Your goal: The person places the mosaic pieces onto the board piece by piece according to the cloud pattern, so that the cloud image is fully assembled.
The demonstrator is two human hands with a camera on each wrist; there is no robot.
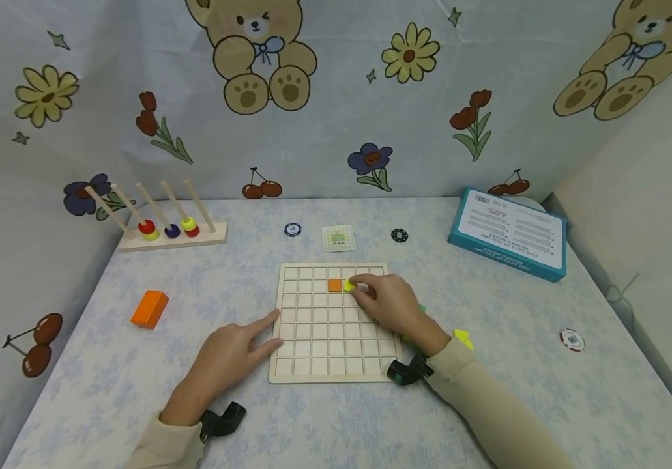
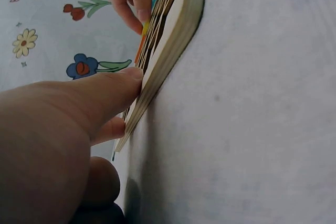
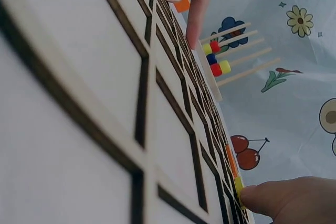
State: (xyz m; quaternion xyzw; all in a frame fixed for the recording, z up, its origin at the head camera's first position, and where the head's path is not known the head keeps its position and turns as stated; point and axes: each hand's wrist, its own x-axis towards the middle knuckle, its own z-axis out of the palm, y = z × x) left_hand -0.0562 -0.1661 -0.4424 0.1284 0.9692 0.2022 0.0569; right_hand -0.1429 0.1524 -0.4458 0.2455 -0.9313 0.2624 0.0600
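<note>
A square wooden grid board [image 1: 310,349] lies flat on the table, with one orange tile [image 1: 334,285] in a cell of an upper row. Just right of it, my right hand [image 1: 391,303] pinches a small yellow square tile [image 1: 347,285] between thumb and index finger, at the neighbouring cell. In the right wrist view the yellow tile [image 3: 239,188] sits at the grid beneath the thumb. My left hand [image 1: 227,358] touches the board's left edge with thumb and index finger spread apart. Yellow and green pieces [image 1: 463,337] show partly behind my right wrist.
At the back left stands a peg rack [image 1: 206,237] with coloured beads. An orange block [image 1: 150,309] lies left of the board. Behind the board are a blue chip [image 1: 292,229], a pattern card [image 1: 338,239] and a black chip [image 1: 399,235]. Rightward are a teal box [image 1: 508,231] and another chip [image 1: 573,339].
</note>
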